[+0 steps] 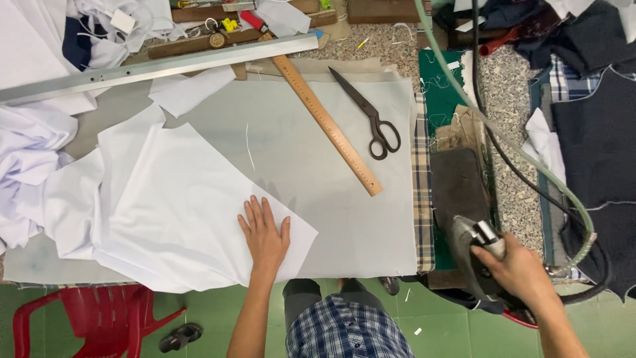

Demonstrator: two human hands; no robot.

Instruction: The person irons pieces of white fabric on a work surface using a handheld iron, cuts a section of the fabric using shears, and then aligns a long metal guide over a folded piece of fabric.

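White cotton fabric piece (179,205) lies spread on the pale grey padded worktable (344,219), its long axis running from the upper left down to a corner pointing lower right. The left hand (265,235) rests flat on that corner, fingers spread, gripping nothing. The right hand (520,268) is closed around the handle of a grey steam iron (474,255) at the table's right edge, nose pointing away. Black-handled scissors (371,119) and a long wooden ruler (324,122) lie diagonally beyond.
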